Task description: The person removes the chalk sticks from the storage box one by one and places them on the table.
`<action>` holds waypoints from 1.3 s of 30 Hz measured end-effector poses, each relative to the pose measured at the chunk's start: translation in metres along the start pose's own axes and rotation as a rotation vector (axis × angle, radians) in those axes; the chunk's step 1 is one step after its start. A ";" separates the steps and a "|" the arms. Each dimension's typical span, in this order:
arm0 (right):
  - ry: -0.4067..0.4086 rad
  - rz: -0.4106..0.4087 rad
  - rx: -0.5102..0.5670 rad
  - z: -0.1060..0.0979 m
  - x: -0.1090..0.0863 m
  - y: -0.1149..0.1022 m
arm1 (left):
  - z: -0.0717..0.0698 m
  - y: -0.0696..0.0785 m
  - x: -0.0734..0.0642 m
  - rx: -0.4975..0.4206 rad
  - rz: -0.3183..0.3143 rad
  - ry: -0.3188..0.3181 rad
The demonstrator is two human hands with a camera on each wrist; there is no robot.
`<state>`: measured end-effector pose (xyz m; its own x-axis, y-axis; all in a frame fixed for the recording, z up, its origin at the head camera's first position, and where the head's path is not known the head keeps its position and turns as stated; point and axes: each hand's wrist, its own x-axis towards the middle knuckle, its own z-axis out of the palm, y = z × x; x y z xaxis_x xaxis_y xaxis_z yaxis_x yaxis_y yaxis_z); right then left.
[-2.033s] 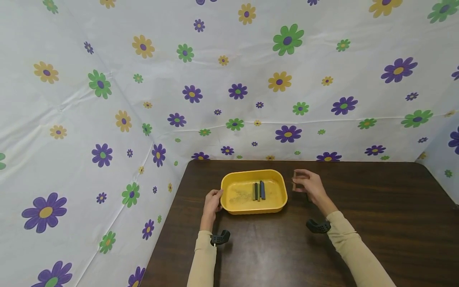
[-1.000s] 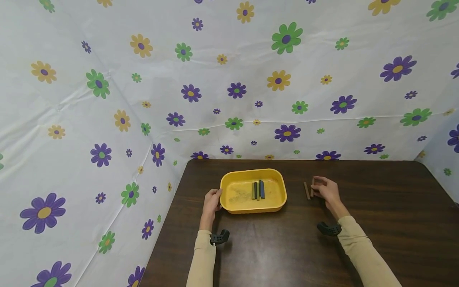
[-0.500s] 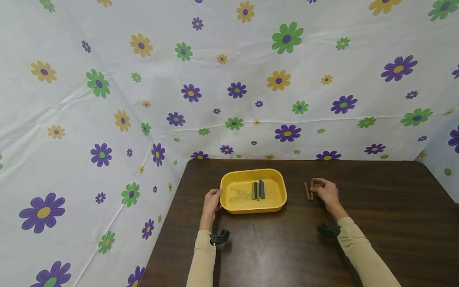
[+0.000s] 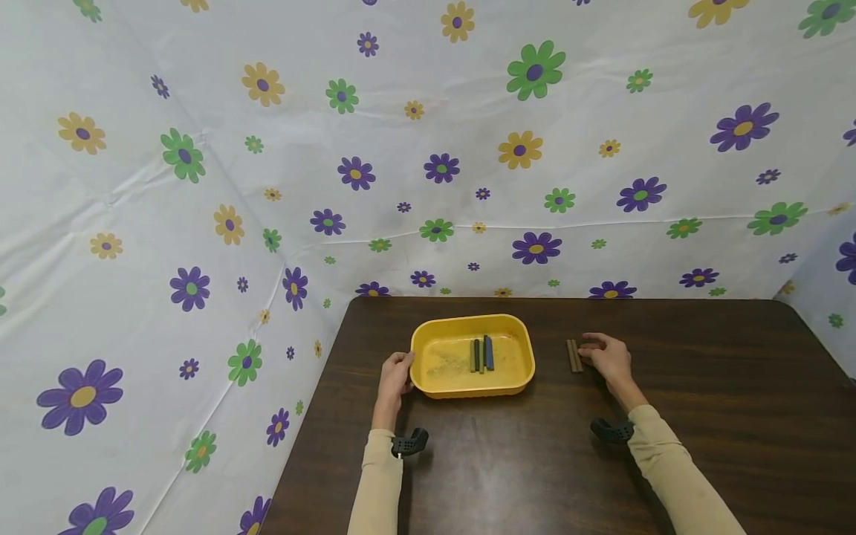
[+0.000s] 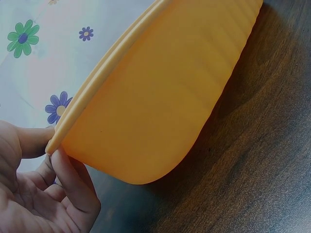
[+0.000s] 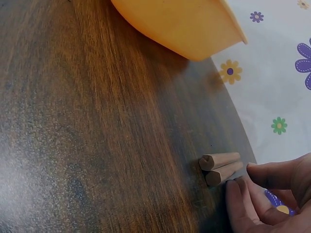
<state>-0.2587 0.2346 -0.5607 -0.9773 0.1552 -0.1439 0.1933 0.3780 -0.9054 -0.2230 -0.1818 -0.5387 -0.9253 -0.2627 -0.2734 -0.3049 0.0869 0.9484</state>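
Note:
My left hand (image 4: 394, 377) pinches the left rim of a yellow plastic tub (image 4: 435, 380); in the left wrist view the thumb (image 5: 36, 141) lies over the rim and fingers sit beneath it. To the right of the tub, two brown chalk-like sticks (image 4: 574, 357) lie side by side on the table. Seen from the right wrist, one stick (image 6: 221, 160) lies against the other (image 6: 224, 173). My right hand (image 4: 610, 360) is just right of the pair, thumb and fingers apart, fingertips by the nearer stick and nothing held.
Inside the tub lie several similar sticks in olive, dark green and blue (image 4: 490, 354). The dark wooden table (image 4: 495, 461) meets a white flowered sheet (image 4: 401, 134) behind and at the left. A black wrist camera (image 4: 611, 431) is strapped to each forearm.
The right hand carried a brown stick rightward from beside the tub, set it down, slid it against the other brown stick and let go. The left hand and tub stayed put.

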 end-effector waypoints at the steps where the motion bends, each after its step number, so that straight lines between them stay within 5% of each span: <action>1: 0.000 0.002 0.000 0.000 0.000 0.000 | 0.000 0.000 -0.001 -0.001 -0.001 0.000; 18: 0.011 0.035 0.151 -0.002 -0.002 -0.002 | -0.001 0.000 -0.001 -0.013 0.007 0.000; 39: 0.009 -0.023 0.198 0.001 -0.007 -0.035 | -0.001 0.000 -0.001 -0.008 -0.002 0.001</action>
<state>-0.2584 0.2193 -0.5281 -0.9804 0.1568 -0.1196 0.1493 0.1944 -0.9695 -0.2222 -0.1821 -0.5384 -0.9246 -0.2639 -0.2747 -0.3046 0.0791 0.9492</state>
